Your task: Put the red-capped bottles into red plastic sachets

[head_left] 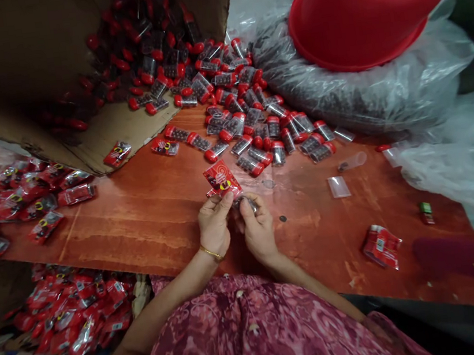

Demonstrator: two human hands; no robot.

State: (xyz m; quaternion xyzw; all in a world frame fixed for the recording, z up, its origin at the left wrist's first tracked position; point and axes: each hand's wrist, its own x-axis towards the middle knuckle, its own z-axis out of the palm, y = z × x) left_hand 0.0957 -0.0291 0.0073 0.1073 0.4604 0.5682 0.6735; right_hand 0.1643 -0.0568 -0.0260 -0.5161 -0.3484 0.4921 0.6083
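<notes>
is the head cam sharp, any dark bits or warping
Head view: sharpest at the left hand, right hand and red packet; the cardboard box interior falls into shadow; edges bend wide-angle, stretching the red basin; soft glare on the plastic bag.

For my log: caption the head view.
Left hand holds a red packet, right hand a vial, above a table strewn with red-capped vials.

Red packet (221, 179), white ring print, standing tilted, lower corner pinched in the left hand (214, 227); just below it a small clear tube (246, 202), mostly hidden, sits in the right hand (259, 233)
</notes>
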